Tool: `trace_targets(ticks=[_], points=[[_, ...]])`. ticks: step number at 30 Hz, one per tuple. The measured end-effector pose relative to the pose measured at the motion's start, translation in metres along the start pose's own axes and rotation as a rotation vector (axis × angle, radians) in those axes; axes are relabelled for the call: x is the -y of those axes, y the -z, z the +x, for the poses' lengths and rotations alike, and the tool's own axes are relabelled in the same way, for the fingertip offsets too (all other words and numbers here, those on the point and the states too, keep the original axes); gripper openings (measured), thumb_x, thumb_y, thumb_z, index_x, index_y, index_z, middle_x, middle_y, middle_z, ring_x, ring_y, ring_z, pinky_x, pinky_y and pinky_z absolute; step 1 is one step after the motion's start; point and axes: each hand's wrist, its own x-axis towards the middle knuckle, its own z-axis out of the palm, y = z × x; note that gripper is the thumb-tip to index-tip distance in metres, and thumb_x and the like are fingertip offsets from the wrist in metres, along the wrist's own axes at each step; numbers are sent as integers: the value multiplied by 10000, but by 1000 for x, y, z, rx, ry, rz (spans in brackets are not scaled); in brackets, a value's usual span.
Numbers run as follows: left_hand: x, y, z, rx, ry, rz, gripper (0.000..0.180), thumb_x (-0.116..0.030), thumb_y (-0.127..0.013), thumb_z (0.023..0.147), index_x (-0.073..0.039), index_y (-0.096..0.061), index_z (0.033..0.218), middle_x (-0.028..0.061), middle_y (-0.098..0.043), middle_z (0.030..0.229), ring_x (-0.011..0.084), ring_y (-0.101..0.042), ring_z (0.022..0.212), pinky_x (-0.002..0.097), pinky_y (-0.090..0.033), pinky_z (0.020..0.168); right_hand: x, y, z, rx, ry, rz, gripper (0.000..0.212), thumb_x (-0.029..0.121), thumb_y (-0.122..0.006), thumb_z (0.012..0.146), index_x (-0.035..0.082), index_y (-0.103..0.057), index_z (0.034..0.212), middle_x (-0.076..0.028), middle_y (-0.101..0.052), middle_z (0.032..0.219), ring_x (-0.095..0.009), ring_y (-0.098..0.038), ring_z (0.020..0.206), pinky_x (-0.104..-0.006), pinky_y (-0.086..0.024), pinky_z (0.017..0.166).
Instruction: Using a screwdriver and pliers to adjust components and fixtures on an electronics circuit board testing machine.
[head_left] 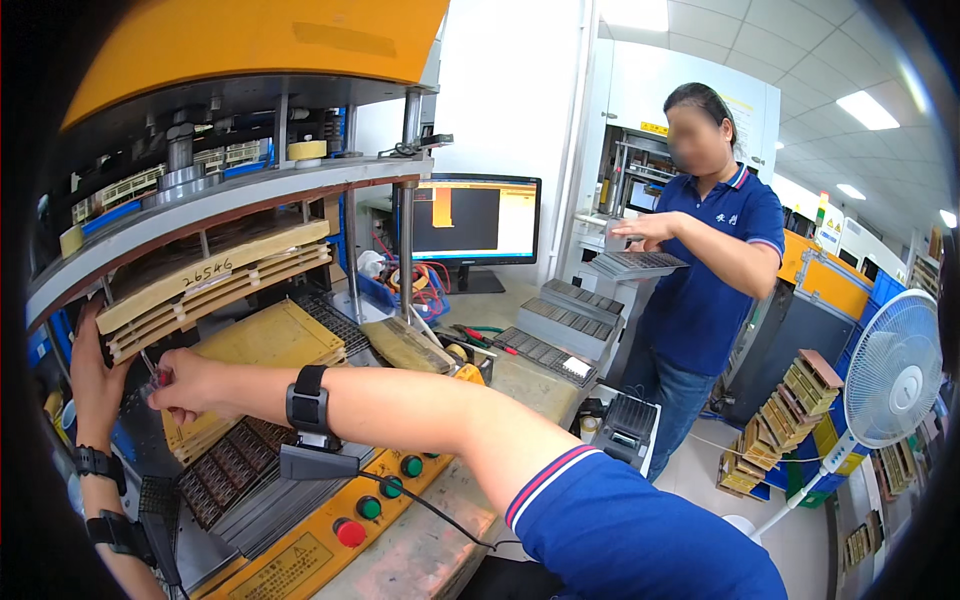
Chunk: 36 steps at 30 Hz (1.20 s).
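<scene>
Above the press bed hangs a layered, tan wooden die board (215,275) with handwritten marking on its front edge. My left hand (95,385) grips its left corner, fingers reaching up along the end and thumb low near the underside. Just beside it, my right hand (190,385) is closed around a thin tool with a reddish handle (160,378); its metal shaft points up toward the board's underside. The tool's exact kind is hard to make out. Beneath lies a yellow-tan lower plate (265,345), partly covered by my right forearm.
Dark patterned sheets (235,470) are stacked before the press, beside a red button (349,532) and green ones. A monitor (470,225) stands behind. At right a co-worker (700,270) holds dark sheets near stacked trays (570,320). A fan (893,370) stands far right.
</scene>
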Motion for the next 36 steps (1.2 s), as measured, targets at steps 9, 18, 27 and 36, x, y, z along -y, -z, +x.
trace_targets(ticks=[9, 18, 27, 36], points=[[5, 15, -7, -11, -42, 26, 642, -88, -706, 677, -7, -427, 1250, 201, -508, 1215, 364, -475, 1135, 379, -373, 946, -3, -7, 3, 64, 25, -23, 294, 145, -710, 754, -29, -507, 874, -110, -584, 608, -146, -610, 528, -250, -512, 479], [-50, 24, 13, 0, -103, 32, 590, -252, -733, 689, -31, -475, 1171, 194, -557, 1115, 371, -511, 1056, 398, -430, 873, 23, 16, -25, 79, -115, -112, 298, 210, -657, 835, 1, -519, 995, -94, -624, 872, -154, -643, 741, -258, -540, 647], [-40, 34, 2, -1, -83, 98, 600, -199, -715, 675, -74, -446, 1196, 162, -566, 1101, 340, -508, 1074, 407, -407, 910, 19, 2, -19, 110, -75, 3, 319, 209, -678, 812, 7, -526, 1008, -57, -605, 799, -118, -623, 677, -231, -517, 590], [-41, 25, 7, 7, -90, 52, 527, -175, -711, 688, -9, -490, 1136, 220, -570, 1051, 405, -526, 984, 419, -440, 829, 9, 6, -11, 216, -51, 90, 227, 146, -600, 849, 12, -531, 1018, -75, -597, 861, -139, -615, 763, -261, -529, 677]])
